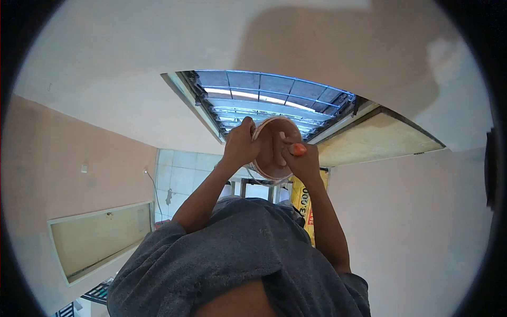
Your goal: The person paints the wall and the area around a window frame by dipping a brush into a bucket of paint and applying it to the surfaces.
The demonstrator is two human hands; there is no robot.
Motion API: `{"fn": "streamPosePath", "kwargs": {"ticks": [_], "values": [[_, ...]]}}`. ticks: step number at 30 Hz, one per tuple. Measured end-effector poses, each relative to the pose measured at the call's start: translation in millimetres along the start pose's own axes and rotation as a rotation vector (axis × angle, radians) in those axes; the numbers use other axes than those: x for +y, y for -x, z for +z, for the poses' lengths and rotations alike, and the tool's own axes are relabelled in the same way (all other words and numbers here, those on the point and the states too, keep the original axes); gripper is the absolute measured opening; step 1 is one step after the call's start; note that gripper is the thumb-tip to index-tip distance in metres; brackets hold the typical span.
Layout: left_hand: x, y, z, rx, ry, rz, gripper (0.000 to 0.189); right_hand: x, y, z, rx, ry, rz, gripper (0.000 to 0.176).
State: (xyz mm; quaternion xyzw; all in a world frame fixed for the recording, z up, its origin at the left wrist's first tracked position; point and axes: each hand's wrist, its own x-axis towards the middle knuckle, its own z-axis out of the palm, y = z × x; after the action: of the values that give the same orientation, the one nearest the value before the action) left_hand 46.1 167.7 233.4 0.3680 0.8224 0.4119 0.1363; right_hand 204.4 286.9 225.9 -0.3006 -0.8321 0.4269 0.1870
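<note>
A small bucket [269, 171] of pinkish-brown paint is tilted so that I look into its mouth. My left hand [243, 145] is closed on the bucket's rim at its left side. At the opposite side, my right hand [303, 161] is wrapped around a tool with an orange handle [298, 149]. The handle's end points towards me, and the tool's working end is hidden in or behind the hand, so its kind does not show. A thin wire handle hangs below the bucket.
A louvred window [264, 100] with a blue grille lies ahead, beside an open panel [377, 137]. Below me are a metal frame [243, 187], a yellow printed sheet [302, 203] and a tiled floor [182, 177]. A door [103, 238] stands at left.
</note>
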Motion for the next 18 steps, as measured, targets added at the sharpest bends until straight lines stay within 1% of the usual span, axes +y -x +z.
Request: {"fn": "streamPosePath", "kwargs": {"ticks": [2, 3, 5, 7, 10, 13, 14, 17, 18], "values": [[3.7, 2.1, 0.1, -0.019, 0.006, 0.009, 0.022, 1.6, -10.3, 9.7, 0.035, 0.014, 0.083, 0.031], [5.0, 3.0, 1.3, -0.031, 0.000, 0.000, 0.023, 6.7, -13.0, 14.8, 0.031, 0.013, 0.084, 0.031], [3.3, 4.1, 2.1, -0.049, -0.002, 0.015, 0.025, 19.8, -16.3, 28.3, 0.173, 0.105, 0.024, 0.032], [7.1, 7.0, 1.5, -0.053, -0.002, 0.032, 0.026, 16.9, -15.8, 30.2, 0.191, 0.069, 0.050, 0.033], [12.8, 8.7, 0.6, -0.072, -0.010, 0.022, 0.027, 17.0, -15.5, 29.9, 0.117, 0.100, 0.128, 0.032], [12.3, 7.2, 3.3, -0.079, -0.026, 0.018, 0.027, 16.7, -15.7, 30.6, 0.101, 0.113, 0.160, 0.032], [12.3, 6.8, 4.1, -0.082, -0.027, 0.019, 0.027, 16.4, -14.6, 30.1, 0.083, 0.110, 0.187, 0.028], [13.0, 5.9, 5.1, -0.086, -0.026, 0.040, 0.027, 10.4, -9.8, 27.0, 0.108, 0.085, 0.192, 0.025], [14.4, 5.6, 5.9, -0.093, -0.039, 0.021, 0.027, 13.1, -9.2, 26.9, 0.137, 0.055, 0.162, 0.026]]}}
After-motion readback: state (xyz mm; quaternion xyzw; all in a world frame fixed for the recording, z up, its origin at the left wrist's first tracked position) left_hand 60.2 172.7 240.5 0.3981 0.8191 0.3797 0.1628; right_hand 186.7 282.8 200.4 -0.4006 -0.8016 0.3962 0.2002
